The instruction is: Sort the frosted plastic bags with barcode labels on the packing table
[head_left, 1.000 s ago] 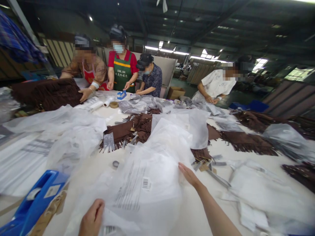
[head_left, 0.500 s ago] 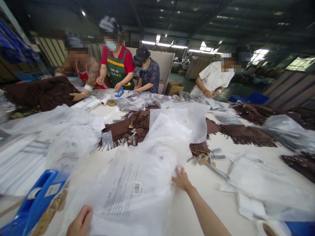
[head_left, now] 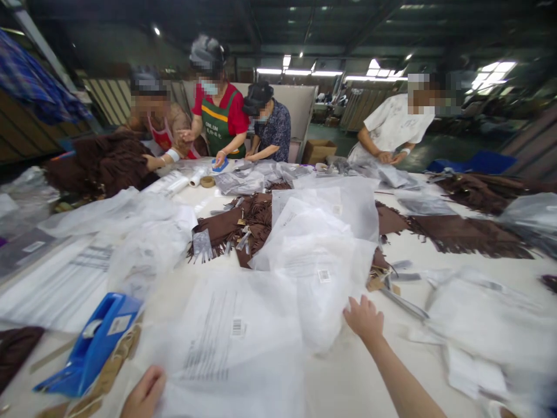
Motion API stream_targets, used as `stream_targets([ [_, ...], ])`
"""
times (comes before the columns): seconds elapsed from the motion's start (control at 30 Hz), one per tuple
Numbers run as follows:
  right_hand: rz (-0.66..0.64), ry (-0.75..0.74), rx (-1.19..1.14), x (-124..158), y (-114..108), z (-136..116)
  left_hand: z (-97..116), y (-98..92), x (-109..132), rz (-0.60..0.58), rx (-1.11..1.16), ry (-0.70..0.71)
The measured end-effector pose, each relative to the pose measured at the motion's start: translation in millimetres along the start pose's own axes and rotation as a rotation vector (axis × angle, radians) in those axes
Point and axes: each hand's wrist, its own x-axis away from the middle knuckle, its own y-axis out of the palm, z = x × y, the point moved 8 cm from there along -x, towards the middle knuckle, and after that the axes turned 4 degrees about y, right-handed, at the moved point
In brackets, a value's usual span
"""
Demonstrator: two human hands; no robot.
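Observation:
A translucent printed plastic bag (head_left: 243, 354) with a barcode label lies flat on the white table in front of me. My left hand (head_left: 145, 392) is closed at its lower left edge, the fingers together on the plastic. Beyond it and to the right, another translucent bag (head_left: 322, 302) with a barcode lies partly over a heap of bags. My right hand (head_left: 365, 318) touches that bag's right edge, fingers spread. Brown fringed pieces (head_left: 256, 217) with tags lie behind the bags.
At the left stands a blue tape dispenser (head_left: 93, 345) beside brown cord. More white bags (head_left: 491, 325) lie at the right, near brown fringed fabric (head_left: 465, 232). Across the table, several people handle brown fabric and grey bags. A tape roll (head_left: 208, 182) lies near them.
The view has shifted a little. My right hand has moved away to the right, and the second bag now lies spread out, apart from the near one. My left hand stays at the near bag's edge.

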Motion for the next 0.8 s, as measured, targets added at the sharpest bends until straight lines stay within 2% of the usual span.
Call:
stream_targets([
  [0.1,0.269,-0.101,-0.195,35,-50,-25,12,16.9,2,-0.020,0.080,0.040],
  [0.13,0.271,-0.125,-0.323,51,-57,-35,16,21.1,2,-0.020,0.090,0.054],
  [0.2,0.103,-0.135,-0.563,81,-48,-57,29,23.6,3,0.016,0.044,0.146],
  [0.27,-0.131,-0.106,-0.705,110,-20,-76,55,21.6,12,0.083,-0.070,0.373],
  [0.33,-0.264,-0.077,-0.763,130,6,-88,89,23.9,37,0.131,-0.189,0.715],
  [0.4,-0.222,-0.062,-0.745,137,13,-91,116,35.3,74,0.125,-0.293,1.038],
  [0.47,-0.081,-0.103,-0.697,139,-1,-94,130,52.3,107,0.079,-0.369,1.215],
  [0.5,-0.051,-0.137,-0.695,141,-11,-100,133,60.9,118,0.065,-0.401,1.248],
  [0.53,-0.083,-0.181,-0.717,145,-20,-111,134,69.5,126,0.057,-0.431,1.258],
  [0.67,-0.416,-0.367,-0.828,185,-42,-176,140,100.8,145,0.002,-0.507,1.355],
  [0.73,-0.433,-0.454,-0.750,206,-44,-205,145,111.2,148,-0.090,-0.490,1.384],
  [0.8,-0.400,-0.537,-0.621,221,-36,-225,150,116.1,144,-0.189,-0.499,1.312],
])
